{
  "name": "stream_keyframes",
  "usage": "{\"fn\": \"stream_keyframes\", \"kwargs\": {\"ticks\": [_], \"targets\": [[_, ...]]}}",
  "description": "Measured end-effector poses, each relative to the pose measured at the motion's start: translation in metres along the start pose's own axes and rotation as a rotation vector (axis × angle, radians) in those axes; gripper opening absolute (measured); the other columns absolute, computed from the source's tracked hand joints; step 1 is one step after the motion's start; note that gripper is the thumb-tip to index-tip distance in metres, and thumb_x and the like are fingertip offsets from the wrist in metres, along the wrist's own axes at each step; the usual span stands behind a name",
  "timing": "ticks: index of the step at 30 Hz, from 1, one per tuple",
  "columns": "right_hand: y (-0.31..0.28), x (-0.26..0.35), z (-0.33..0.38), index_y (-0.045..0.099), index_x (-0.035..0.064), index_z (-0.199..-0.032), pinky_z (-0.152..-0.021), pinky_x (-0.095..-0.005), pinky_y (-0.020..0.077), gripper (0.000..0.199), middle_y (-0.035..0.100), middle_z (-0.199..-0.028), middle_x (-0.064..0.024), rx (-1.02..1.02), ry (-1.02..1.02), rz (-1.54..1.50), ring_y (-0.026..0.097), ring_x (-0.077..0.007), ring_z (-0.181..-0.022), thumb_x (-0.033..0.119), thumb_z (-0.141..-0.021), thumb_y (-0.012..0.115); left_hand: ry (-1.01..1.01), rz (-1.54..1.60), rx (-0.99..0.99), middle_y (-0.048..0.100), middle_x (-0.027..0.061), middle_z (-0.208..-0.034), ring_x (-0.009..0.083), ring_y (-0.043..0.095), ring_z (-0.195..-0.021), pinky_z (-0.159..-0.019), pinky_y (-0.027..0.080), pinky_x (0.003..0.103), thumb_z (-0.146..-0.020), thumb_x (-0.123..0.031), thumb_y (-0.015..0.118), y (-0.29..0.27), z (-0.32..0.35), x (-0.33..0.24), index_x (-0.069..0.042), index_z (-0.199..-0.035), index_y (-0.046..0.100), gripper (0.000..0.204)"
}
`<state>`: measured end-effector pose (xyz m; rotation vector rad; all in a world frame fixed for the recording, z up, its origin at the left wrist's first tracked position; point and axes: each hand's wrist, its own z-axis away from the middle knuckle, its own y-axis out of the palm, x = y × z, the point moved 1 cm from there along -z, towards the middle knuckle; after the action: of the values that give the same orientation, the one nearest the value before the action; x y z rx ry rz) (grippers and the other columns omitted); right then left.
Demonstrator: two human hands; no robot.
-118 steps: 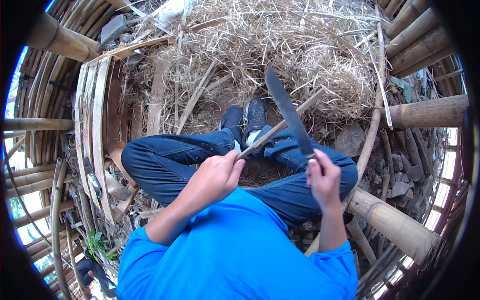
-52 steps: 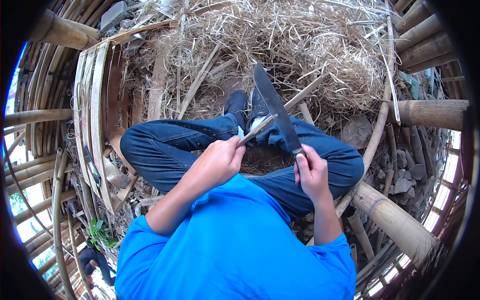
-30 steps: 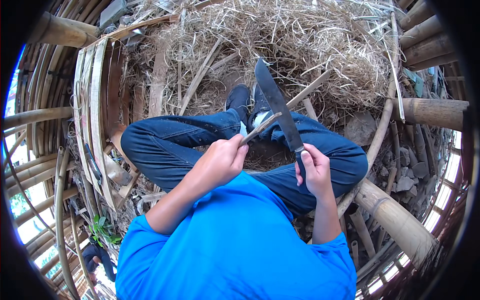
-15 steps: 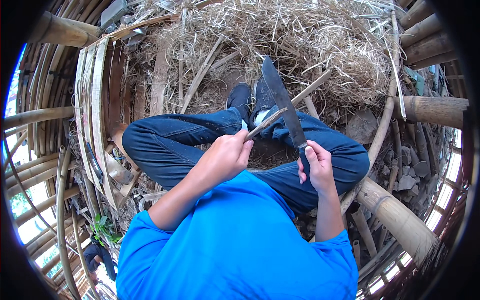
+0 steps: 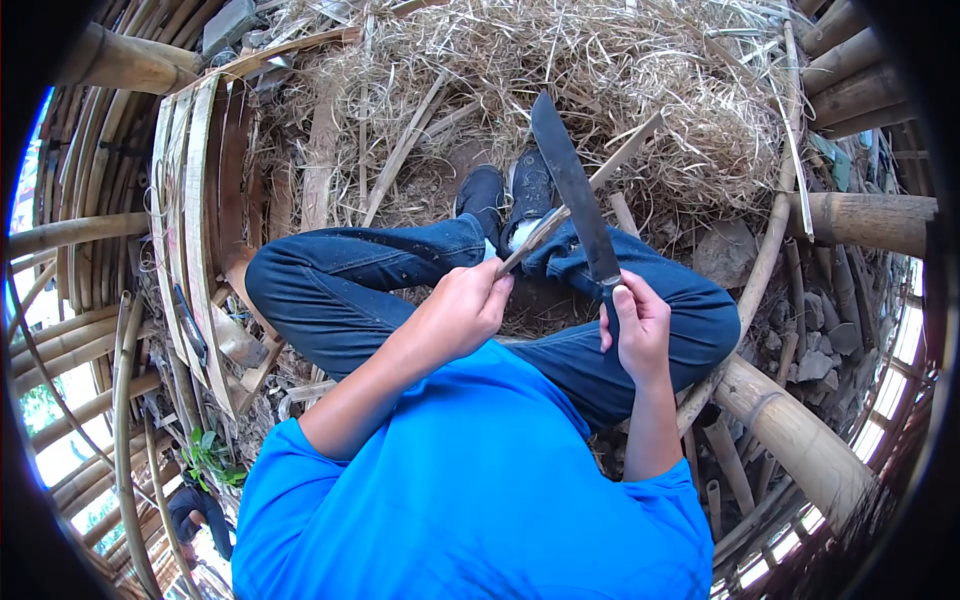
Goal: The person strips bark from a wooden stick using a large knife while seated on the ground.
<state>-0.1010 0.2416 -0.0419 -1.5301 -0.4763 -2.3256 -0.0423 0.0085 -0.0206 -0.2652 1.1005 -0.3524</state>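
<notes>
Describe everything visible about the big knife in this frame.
The knife is a long, broad, dark grey blade, apparently metal, widening toward a blunt tip that points up and away over the straw pile. The right hand grips its dark handle, mostly hidden in the fist. The blade crosses a thin pale bamboo strip held in the left hand, touching it near mid-length, above the crossed legs in blue jeans. Edge detail cannot be made out.
</notes>
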Motion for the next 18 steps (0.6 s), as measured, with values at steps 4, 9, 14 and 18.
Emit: {"fn": "stream_keyframes", "kwargs": {"ticks": [4,9,14,18], "targets": [[-0.004,0.004,-0.001,0.059,-0.0043,-0.118,-0.043,-0.0195,0.0398,0.028,0.057,-0.063,-0.0019,-0.085,-0.114,0.295,0.052,-0.0049,-0.048,0.015,-0.097,0.056,-0.017,-0.072,0.026,0.052,0.0244,-0.063,0.0401,0.054,-0.059,-0.057,0.04,0.047,-0.094,-0.014,0.049,-0.007,-0.002,-0.002,0.004,-0.087,0.052,0.019],[-0.008,0.003,0.003,0.059,-0.0039,-0.119,-0.042,-0.0198,0.0396,0.029,0.056,-0.063,-0.002,0.037,-0.043,0.316,0.05,-0.005,-0.047,0.016,-0.098,0.054,0.026,-0.169,0.026,0.054,0.0266,-0.065,0.0459,0.055,-0.065,-0.059,0.04,0.051,-0.094,-0.014,0.049,-0.013,0.003,0.0,0.005,-0.087,0.052,0.02],[-0.008,-0.009,-0.002,0.055,-0.0015,-0.123,-0.04,-0.0204,0.0396,0.032,0.052,-0.064,-0.0032,0.111,0.118,-0.024,0.046,-0.006,-0.044,0.022,-0.101,0.049,0.068,-0.143,0.0,0.054,0.0273,-0.065,0.0472,0.056,-0.067,-0.06,0.04,0.052,-0.094,-0.014,0.049,-0.008,0.003,-0.007,0.004,-0.088,0.051,0.019],[-0.01,-0.016,-0.006,0.054,-0.001,-0.123,-0.04,-0.0209,0.0412,0.034,0.052,-0.064,-0.0041,0.113,0.176,-0.13,0.048,-0.007,-0.044,0.024,-0.102,0.048,0.055,-0.127,0.011,0.054,0.0277,-0.065,0.0473,0.056,-0.068,-0.06,0.041,0.052,-0.094,-0.014,0.049,-0.006,-0.002,-0.001,0.004,-0.088,0.05,0.019]]}}
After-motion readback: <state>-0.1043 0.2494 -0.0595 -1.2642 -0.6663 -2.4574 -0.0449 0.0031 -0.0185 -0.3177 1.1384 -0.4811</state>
